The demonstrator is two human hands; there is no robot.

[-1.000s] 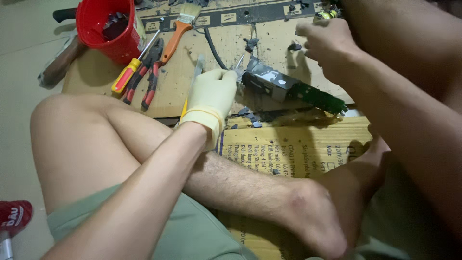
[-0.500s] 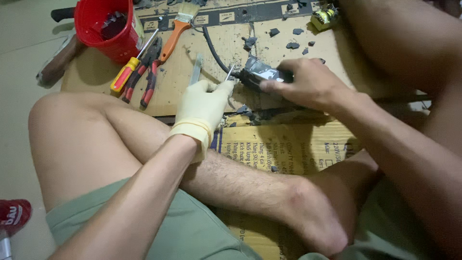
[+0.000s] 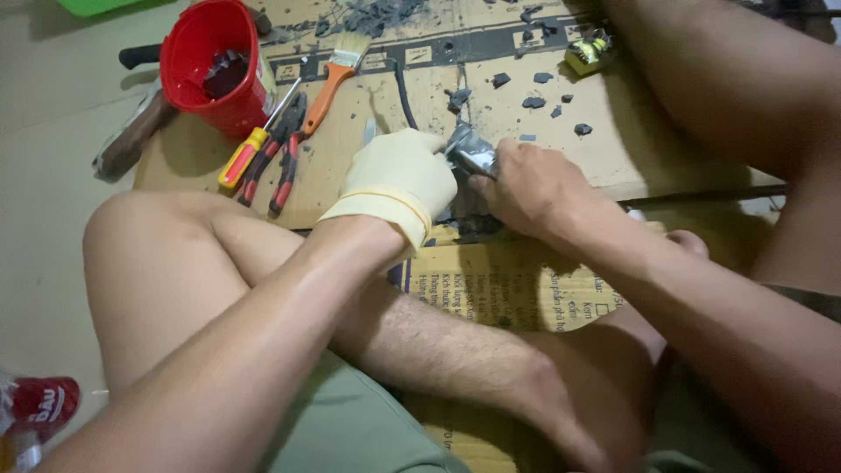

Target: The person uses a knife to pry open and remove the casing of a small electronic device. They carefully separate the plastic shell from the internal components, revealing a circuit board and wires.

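My left hand (image 3: 399,180), in a pale yellow rubber glove, is closed around the left end of a small grey metal part (image 3: 469,151) over the cardboard sheet (image 3: 631,149). A thin metal blade tip (image 3: 369,131) shows just above the glove. My bare right hand (image 3: 526,188) grips the same metal part from the right, and its fingers hide most of it. The two hands touch over my crossed legs.
A red bucket (image 3: 215,66) with dark scraps stands at the back left. Beside it lie a yellow-handled screwdriver (image 3: 250,149), red pliers (image 3: 285,162) and an orange-handled brush (image 3: 333,74). Dark fragments (image 3: 534,101) and a small yellow component (image 3: 589,52) are scattered on the cardboard.
My right hand came down from the back right onto the metal part. Both hands drew together over it, and the green board that showed earlier is now hidden.
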